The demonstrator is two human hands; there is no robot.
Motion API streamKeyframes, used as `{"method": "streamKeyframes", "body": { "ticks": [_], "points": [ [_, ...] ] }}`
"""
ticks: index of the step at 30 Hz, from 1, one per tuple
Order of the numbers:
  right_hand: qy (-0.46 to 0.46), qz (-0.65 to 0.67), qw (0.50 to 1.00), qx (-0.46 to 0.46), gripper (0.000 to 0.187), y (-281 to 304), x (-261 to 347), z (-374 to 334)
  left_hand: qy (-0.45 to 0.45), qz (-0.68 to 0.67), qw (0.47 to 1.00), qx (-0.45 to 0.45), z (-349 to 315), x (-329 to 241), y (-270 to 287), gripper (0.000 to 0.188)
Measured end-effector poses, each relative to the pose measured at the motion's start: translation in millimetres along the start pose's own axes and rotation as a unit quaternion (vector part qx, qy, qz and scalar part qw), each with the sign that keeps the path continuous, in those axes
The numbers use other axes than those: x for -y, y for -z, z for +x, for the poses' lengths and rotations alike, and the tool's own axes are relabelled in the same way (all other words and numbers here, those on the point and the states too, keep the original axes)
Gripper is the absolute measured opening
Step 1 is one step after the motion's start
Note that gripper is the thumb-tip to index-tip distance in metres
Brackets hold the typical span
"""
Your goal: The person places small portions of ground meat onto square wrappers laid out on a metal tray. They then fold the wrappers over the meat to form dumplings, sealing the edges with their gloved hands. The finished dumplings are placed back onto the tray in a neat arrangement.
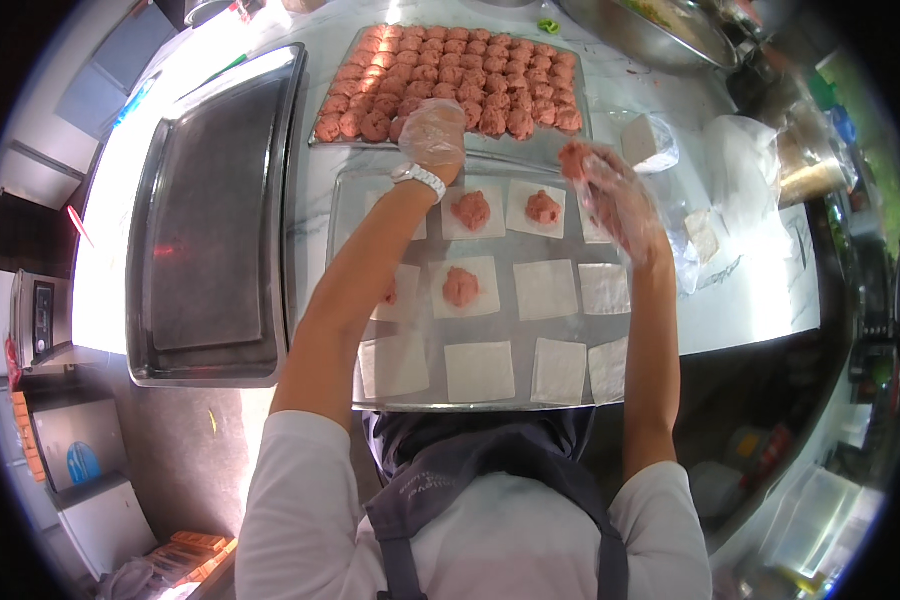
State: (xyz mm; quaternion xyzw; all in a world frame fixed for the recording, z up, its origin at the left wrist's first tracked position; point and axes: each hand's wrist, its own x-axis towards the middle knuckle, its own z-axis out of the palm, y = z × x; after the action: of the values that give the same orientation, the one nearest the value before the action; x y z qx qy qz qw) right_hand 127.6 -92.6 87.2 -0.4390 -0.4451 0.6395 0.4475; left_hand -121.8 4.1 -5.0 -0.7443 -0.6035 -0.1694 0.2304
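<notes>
My left hand, in a clear plastic glove, reaches down at the near edge of a metal tray packed with raw meatballs. Its fingers point down among them and are hidden. My right hand, also gloved, is raised at the right with a raw meatball held at its fingertips. Below both hands lies a nearer metal tray set with pale square wrappers. Several wrappers each carry a lump of meat. My forearms cover part of the left and right columns.
A dark metal tray lies at the left. Farther back at the right stands a large metal bowl. Beside my right hand are a stack of white wrappers in plastic and a crumpled clear bag. A green scrap lies on the marble-patterned counter.
</notes>
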Motion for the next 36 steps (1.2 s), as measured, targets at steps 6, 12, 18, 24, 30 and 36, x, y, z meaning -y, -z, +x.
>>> {"method": "streamKeyframes", "body": {
  "ticks": [6,12,18,24,30,36],
  "points": [
    [0.034,0.032,0.999,0.005,0.046,8.9,-9.7,-50.4,0.014,-0.153,0.987,-0.047,2.0,2.8,-10.6,0.024],
    [0.038,0.053,0.996,-0.057,0.045,21.0,-18.0,-81.0,0.130,-0.247,0.947,0.156,33.9,33.6,7.3,0.016],
    [-0.006,0.008,0.997,-0.070,0.040,30.3,-24.7,-93.3,0.372,-0.844,0.303,0.238,34.7,58.7,32.2,0.020],
    [-0.025,-0.164,0.984,-0.063,0.031,17.8,-27.1,-98.2,0.251,-0.798,0.446,0.319,12.9,37.6,95.1,0.022],
    [0.003,-0.249,0.963,-0.102,0.026,36.5,-35.4,-110.0,0.107,-0.718,0.521,0.450,-18.4,-15.0,140.3,0.024],
    [0.038,-0.301,0.944,-0.128,0.028,53.8,-48.1,-120.0,-0.018,-0.633,0.605,0.483,-43.5,-74.7,139.7,0.025]
  ]
}}
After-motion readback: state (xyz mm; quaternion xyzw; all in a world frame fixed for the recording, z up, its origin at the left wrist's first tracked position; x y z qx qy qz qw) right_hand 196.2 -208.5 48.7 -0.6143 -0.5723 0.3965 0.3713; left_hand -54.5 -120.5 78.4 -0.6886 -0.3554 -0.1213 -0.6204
